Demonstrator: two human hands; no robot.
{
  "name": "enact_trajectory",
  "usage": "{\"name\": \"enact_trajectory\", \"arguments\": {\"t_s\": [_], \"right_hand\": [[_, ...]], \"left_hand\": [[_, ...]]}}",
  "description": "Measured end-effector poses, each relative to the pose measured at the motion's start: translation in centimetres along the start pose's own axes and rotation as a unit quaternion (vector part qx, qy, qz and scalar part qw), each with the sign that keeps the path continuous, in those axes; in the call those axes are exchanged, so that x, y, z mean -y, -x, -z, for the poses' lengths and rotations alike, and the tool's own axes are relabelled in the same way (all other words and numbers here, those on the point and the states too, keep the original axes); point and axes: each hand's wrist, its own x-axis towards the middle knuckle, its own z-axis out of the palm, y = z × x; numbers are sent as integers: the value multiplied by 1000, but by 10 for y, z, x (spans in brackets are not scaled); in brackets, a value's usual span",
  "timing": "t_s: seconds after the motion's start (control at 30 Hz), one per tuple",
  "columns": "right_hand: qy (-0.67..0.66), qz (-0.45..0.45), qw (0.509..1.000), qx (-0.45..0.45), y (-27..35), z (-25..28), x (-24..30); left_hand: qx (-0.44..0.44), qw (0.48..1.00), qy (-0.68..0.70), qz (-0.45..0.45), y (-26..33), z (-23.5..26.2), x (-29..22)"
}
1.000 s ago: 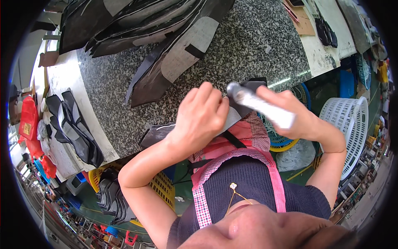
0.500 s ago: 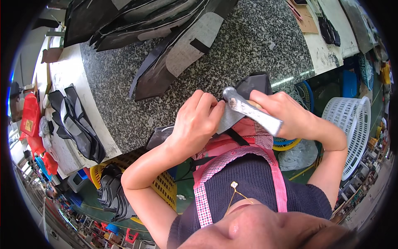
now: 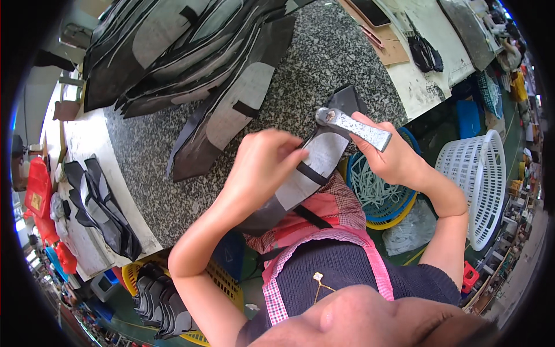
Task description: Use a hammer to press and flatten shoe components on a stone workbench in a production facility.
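Observation:
A black leather-like piece [image 3: 322, 151] with a grey patch and a black strip lies across the near edge of the stone slab, its lower end over my apron. My right hand [image 3: 386, 155] is closed around a hammer, its handle mostly hidden by the fingers. The metal hammer head [image 3: 361, 130] is over the piece's far right part; whether it touches is unclear. My left hand [image 3: 260, 165] hovers at the piece's left edge near the strip, fingers curled, thumb and forefinger slightly apart with nothing visible between them.
A stack of similar black pieces [image 3: 191, 75] covers the slab's far left. More cut pieces [image 3: 104, 202] lie on the left table. At right stand a blue basket of pale cords [image 3: 376, 185] and a white basket [image 3: 471, 179]. A yellow crate [image 3: 225, 283] holds dark pieces below left.
The piece now shows more of its grey patch and strip. My left hand has come off its edge. The hammer head has turned flatter, and the view has shifted.

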Motion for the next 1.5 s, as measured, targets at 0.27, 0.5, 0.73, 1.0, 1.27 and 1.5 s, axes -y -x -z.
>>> {"name": "enact_trajectory", "arguments": {"t_s": [0.27, 0.5, 0.73, 1.0, 1.27, 1.5], "right_hand": [[-22, 52, 998, -13, -8, 21, 19], [-42, -21, 993, 107, -8, 19, 16], [-17, 15, 995, 99, -2, -7, 26], [-82, 67, 994, -21, -3, -4, 39], [-25, 19, 990, 137, -15, -6, 37], [17, 105, 977, 186, -4, -25, 33]], "left_hand": [[-100, 971, -155, -151, 31, -23, 4], [-48, 942, -263, -204, 33, -23, 1], [-110, 989, -62, -82, 35, -14, 5], [-121, 967, -169, -145, 54, -18, 8], [-89, 980, -126, -124, 66, -5, 21], [-87, 959, -193, -188, 72, -6, 21]]}}
